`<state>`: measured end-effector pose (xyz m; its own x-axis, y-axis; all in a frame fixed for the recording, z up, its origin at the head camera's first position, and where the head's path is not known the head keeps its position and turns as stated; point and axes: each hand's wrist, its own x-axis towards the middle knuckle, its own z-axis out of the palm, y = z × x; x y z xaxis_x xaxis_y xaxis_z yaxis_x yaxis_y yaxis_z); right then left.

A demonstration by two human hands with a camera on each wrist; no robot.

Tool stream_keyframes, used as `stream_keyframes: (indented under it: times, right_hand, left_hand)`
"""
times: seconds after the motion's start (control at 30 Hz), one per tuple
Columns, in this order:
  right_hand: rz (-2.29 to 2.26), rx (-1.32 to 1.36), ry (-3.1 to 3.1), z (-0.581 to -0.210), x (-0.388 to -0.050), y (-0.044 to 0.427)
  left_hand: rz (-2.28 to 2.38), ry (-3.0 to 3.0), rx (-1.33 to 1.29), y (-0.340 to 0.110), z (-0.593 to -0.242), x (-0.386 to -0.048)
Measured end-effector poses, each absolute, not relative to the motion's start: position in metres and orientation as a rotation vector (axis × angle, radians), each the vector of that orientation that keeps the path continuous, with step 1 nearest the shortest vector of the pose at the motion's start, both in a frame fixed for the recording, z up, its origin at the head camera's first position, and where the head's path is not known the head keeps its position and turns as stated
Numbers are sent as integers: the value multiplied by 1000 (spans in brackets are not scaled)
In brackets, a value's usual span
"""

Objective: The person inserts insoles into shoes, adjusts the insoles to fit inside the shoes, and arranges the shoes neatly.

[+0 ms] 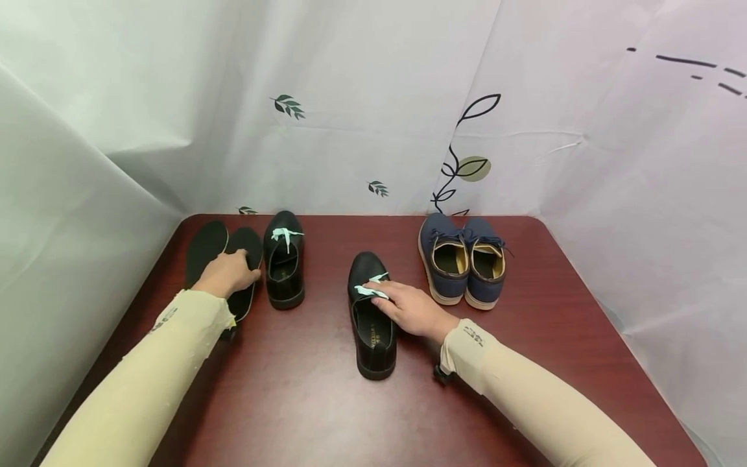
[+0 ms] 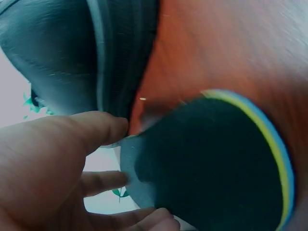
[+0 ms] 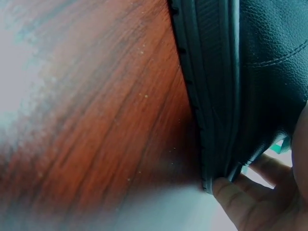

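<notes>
On the left of the table, my left hand (image 1: 231, 272) reaches over a dark insole (image 1: 249, 243). Its thumb (image 2: 113, 127) is at the insole's edge, and the spread fingers touch its surface. A yellow and blue rim edges that insole in the left wrist view. At mid-table my right hand (image 1: 415, 312) holds a black leather shoe (image 1: 364, 266) across the top, near the pale laces (image 1: 371, 291). The right wrist view shows fingers (image 3: 236, 202) against its sole edge; some are hidden behind the shoe. The matching black shoe (image 1: 284, 285) stands right of the insoles.
A second dark insole (image 1: 204, 250) lies at the far left. Two blue lace-up shoes (image 1: 461, 285) stand side by side at the back right of the reddish-brown table (image 1: 292, 389). White sheeting (image 1: 362, 110) with printed leaves closes off the back and sides.
</notes>
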<state>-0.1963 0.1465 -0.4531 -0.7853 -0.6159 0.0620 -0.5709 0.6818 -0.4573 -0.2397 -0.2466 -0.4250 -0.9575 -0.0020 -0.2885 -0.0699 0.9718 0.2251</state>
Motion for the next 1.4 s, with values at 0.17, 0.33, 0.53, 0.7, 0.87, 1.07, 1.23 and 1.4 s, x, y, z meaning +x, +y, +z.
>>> stream_keyframes:
  times: [0.17,0.33,0.53,0.7,0.87,1.07,1.23,1.4]
  right_hand:
    - [-698,-968,2793,-453,-195,146]
    - [-696,-954,2803,-451,-194,147]
    - [-706,-969,2796,-450,-194,146]
    - [-716,-971,2800,-452,-193,145]
    - [-715,-970,2810,-452,-192,144]
    - [-703,-980,2817,-454,-193,143]
    - [-710,-974,2819,-454,-192,144]
    - [-717,-976,2825,-455,-193,143]
  left_hand:
    - [272,2844,-32,-245,-428,-234]
    - [262,2819,-65,-245,-426,-233]
    - [325,2795,-185,-243,-431,-232]
    - [283,2831,-112,-244,-431,-230]
    - [280,2852,-85,-245,-429,-229]
    - [401,2869,-79,-251,-429,-224]
    - [471,2878,-30,-257,-428,-222]
    - [477,2865,3,-261,-428,-221]
